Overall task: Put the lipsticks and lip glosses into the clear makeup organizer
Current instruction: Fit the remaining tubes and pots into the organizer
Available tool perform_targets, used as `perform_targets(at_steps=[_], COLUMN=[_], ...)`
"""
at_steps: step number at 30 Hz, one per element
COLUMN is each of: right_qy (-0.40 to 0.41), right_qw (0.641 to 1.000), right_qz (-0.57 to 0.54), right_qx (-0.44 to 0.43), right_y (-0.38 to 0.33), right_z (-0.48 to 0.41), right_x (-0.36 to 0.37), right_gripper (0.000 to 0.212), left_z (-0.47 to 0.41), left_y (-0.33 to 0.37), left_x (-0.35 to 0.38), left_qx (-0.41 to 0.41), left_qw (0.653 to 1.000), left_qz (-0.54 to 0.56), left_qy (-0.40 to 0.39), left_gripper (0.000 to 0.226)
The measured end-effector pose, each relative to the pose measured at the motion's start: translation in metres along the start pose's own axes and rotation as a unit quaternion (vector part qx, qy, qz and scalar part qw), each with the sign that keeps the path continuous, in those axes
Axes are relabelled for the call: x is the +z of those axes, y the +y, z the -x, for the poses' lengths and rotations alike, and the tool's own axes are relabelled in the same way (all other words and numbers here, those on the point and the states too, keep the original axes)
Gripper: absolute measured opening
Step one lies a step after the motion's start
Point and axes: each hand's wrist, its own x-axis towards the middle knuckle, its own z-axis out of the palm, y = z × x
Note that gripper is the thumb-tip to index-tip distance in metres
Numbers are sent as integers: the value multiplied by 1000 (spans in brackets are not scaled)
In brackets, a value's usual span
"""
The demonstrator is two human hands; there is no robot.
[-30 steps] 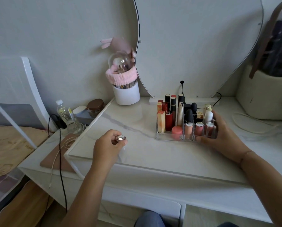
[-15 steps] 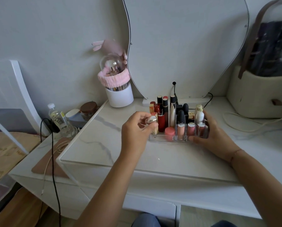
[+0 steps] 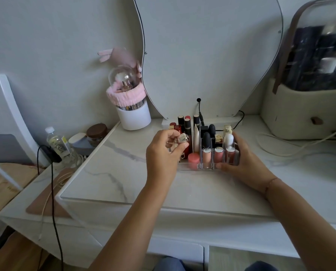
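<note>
1. Your left grip (image 3: 163,153) was closed on a small metal-capped lipstick (image 3: 182,138), pinched between the thumb and the curled fingertips.
2. You held that lipstick in the air over the left end of the clear makeup organizer (image 3: 186,166), above the slots and not yet in one. Your hand hid the slot beneath it.
3. Your right grip (image 3: 247,163) was wrapped round the organizer's right end, thumb along the front wall and fingers round the back. It looked to be steadying the organizer on the tabletop (image 3: 124,173).
4. Most of the job looked done. Three lip glosses (image 3: 219,155) stood in the front right compartments with a pink-capped piece (image 3: 193,158) just beside them. Red and dark lipsticks (image 3: 187,128) stood upright in the rows behind.
5. The lipstick in your left grip was the only one I could see outside the organizer. I judged that setting it into a slot at the left would about finish the task, but I could not tell whether a slot there was free.
</note>
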Motion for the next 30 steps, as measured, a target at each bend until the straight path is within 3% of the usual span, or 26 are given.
perform_targets(at_steps=[6, 18, 30], right_qy=[-3, -1, -5], right_qw=[1000, 1000, 1000], right_qz=[4, -2, 6], right_qx=[0, -1, -7], right_y=[-1, -2, -3], right_z=[1, 1, 1], right_x=[0, 0, -1], right_gripper=[93, 95, 93], left_z=[3, 24, 25], left_y=[-8, -26, -26], left_x=[1, 1, -5], left_qx=[56, -19, -7], left_qw=[994, 996, 988], left_qz=[-97, -76, -140], left_qy=[20, -30, -60], left_gripper=[27, 25, 13])
